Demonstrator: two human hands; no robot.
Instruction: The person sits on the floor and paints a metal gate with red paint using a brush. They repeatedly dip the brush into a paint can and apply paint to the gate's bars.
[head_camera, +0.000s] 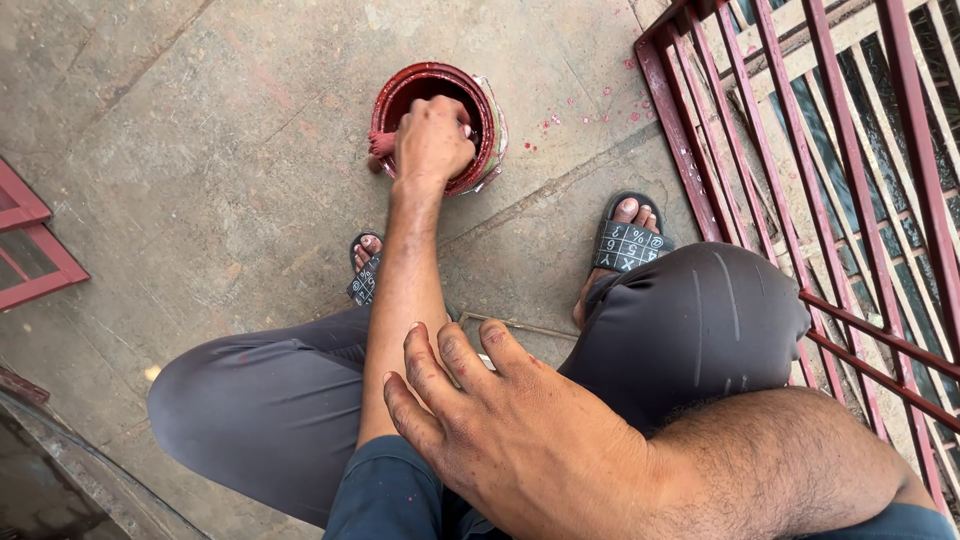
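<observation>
Two bare hands show in the head view, and only one of them holds a tool. The left hand (432, 140) is stretched out forward and sits over the mouth of a small paint can (489, 140) that stands on the concrete floor (200, 130). Its fingers are curled tightly into a fist around a paintbrush (381, 144). The handle is hidden inside the fist, and only the red, wet bristles stick out on the outer side of the grip, across the rim of the can. The inside of the can is dark red; the level of paint I cannot tell. The right hand (510, 430) holds nothing. It lies flat, with fingers a little spread, on the left arm near the elbow, well behind the grip. Between the grip and this hand there are two feet in black sandals (627, 246), one on each side of the left forearm. To the right of the grip, a dark red metal grille (700, 150) lies on the floor, and small red paint drops (600, 105) lie between it and the can.
</observation>
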